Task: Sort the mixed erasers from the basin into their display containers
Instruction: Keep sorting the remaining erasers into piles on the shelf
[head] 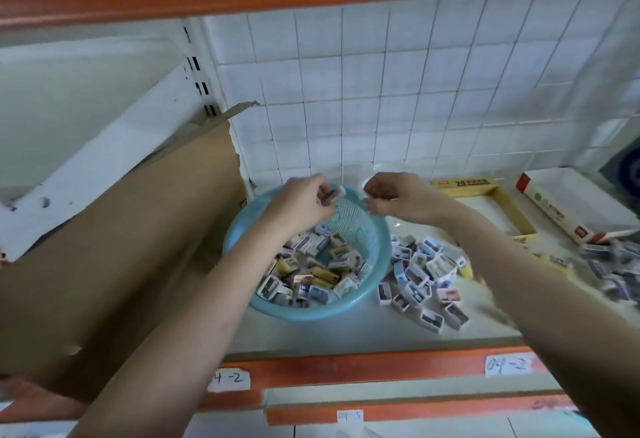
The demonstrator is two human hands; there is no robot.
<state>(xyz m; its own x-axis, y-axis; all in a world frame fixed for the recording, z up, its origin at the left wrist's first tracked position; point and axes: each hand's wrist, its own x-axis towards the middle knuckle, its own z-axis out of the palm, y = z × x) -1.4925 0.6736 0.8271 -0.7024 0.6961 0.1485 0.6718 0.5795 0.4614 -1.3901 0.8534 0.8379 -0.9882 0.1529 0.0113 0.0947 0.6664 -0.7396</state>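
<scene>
Centre frame, above the blue basin: left hand pinches one small eraser in curled fingertips; right hand close beside it, fingers curled, contents impossible to tell; mixed erasers lie in the basin, a loose heap just right of it

Shelf w/ basin, erasers, boxes, cardboard.

Handwritten "04-2" on a white paper label on the orange shelf edge, "4-2" on a second label further left, "2B" printed on the yellow box flap
</scene>
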